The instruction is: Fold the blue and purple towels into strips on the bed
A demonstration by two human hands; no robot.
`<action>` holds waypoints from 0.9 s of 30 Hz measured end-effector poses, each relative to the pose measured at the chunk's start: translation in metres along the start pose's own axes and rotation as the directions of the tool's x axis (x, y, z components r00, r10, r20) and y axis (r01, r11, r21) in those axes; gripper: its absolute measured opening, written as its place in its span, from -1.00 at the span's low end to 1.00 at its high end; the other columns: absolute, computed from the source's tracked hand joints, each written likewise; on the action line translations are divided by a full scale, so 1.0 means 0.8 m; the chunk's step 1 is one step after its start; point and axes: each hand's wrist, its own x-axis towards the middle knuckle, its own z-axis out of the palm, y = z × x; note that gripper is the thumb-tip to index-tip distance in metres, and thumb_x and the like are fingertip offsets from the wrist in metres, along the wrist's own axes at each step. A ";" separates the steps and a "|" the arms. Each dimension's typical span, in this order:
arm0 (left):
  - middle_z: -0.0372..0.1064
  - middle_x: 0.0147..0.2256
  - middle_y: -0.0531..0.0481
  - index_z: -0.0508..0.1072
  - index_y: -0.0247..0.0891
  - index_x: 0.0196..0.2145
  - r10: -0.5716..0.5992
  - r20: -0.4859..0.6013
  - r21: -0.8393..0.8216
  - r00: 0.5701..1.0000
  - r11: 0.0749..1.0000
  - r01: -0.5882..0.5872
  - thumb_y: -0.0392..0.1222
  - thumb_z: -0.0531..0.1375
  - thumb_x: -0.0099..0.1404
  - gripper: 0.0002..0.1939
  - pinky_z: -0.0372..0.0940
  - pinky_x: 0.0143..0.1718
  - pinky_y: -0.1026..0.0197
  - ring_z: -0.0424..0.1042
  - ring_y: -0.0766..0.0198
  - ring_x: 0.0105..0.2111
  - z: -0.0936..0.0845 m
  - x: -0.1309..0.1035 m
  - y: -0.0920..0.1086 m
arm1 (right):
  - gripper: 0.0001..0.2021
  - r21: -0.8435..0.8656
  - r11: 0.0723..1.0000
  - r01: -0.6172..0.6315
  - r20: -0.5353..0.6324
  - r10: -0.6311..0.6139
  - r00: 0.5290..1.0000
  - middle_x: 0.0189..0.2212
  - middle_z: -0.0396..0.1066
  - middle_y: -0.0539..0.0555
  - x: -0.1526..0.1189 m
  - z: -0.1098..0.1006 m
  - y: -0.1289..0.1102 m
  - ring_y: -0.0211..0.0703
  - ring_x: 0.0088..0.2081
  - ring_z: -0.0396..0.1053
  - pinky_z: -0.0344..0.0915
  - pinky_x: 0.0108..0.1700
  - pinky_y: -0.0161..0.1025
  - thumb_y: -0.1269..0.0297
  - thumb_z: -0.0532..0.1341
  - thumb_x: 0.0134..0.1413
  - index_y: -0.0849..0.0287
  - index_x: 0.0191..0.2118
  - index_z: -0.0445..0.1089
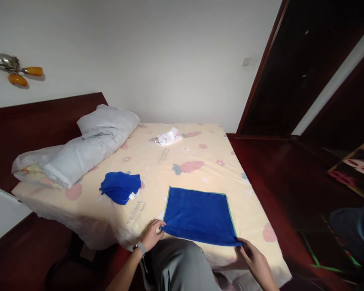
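Note:
A blue cloth (200, 214) with green edging lies spread flat on the bed, close to its near edge. My left hand (153, 234), with a watch on the wrist, pinches the cloth's near left corner. At the near right corner, my right hand (251, 255) has the fabric between thumb and fingers. Another blue cloth (120, 186), crumpled and with a small white tag, rests to the left, touched by neither hand.
The bed (151, 161) has a cream sheet with carrot prints. A grey quilt (91, 149) is bunched by the dark headboard (48, 119). Near the wall lies a white crumpled bag (169, 136). A rack with shoes (359, 165) stands at the right.

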 end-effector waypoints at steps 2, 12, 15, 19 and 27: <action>0.50 -0.21 -0.06 0.53 -0.18 -0.22 -0.096 -0.035 -0.127 0.995 0.988 0.091 -0.18 0.18 0.27 -0.84 0.38 -0.03 0.07 0.48 0.13 -0.15 0.007 0.005 -0.006 | -0.51 0.120 0.984 -0.132 -0.004 0.133 0.991 -0.19 0.60 0.11 0.009 0.003 -0.004 0.08 -0.18 0.55 0.46 -0.18 -0.15 -0.17 0.13 0.07 0.06 -0.05 0.47; 0.48 -0.37 -0.05 0.45 -0.24 -0.10 -0.255 -0.143 -0.181 0.956 0.957 0.228 0.18 0.06 0.35 -0.55 0.44 -0.23 0.09 0.52 0.13 -0.34 0.038 0.036 -0.020 | -0.49 0.135 0.954 -0.268 -0.074 0.279 0.957 -0.31 0.61 0.12 0.047 0.005 -0.015 0.15 -0.24 0.57 0.43 -0.25 -0.10 -0.22 0.09 -0.03 0.04 -0.16 0.49; 0.48 -0.31 -0.05 0.42 -0.21 -0.03 -0.222 -0.184 -0.098 0.957 0.973 0.207 0.13 0.12 0.34 -0.59 0.44 -0.23 0.10 0.50 0.16 -0.35 0.042 0.028 -0.014 | -0.44 0.142 0.954 -0.264 -0.088 0.278 0.956 -0.28 0.60 0.14 0.039 0.014 -0.026 0.12 -0.22 0.57 0.44 -0.23 -0.09 -0.22 0.09 0.00 0.06 -0.03 0.44; 0.51 -0.26 -0.08 0.39 -0.17 -0.02 -0.141 -0.244 0.046 0.959 0.987 0.157 -0.02 -0.01 0.44 -0.69 0.45 -0.20 0.11 0.53 0.16 -0.28 0.042 0.020 -0.012 | -0.36 0.177 0.957 -0.229 -0.095 0.248 0.964 -0.22 0.59 0.18 0.027 0.020 -0.029 0.12 -0.16 0.56 0.44 -0.17 -0.09 -0.28 0.13 0.01 0.10 0.06 0.35; 0.51 -0.28 -0.09 0.49 -0.13 -0.16 -0.076 -0.223 0.235 0.972 0.963 0.129 -0.24 0.09 0.36 -0.81 0.38 -0.10 -0.04 0.48 0.03 -0.21 0.031 0.025 0.000 | -0.56 -0.172 0.978 -0.117 -0.047 0.110 0.993 -0.33 0.57 0.12 0.031 0.000 -0.036 0.10 -0.33 0.54 0.37 -0.32 -0.11 -0.14 -0.03 0.21 0.03 0.01 0.28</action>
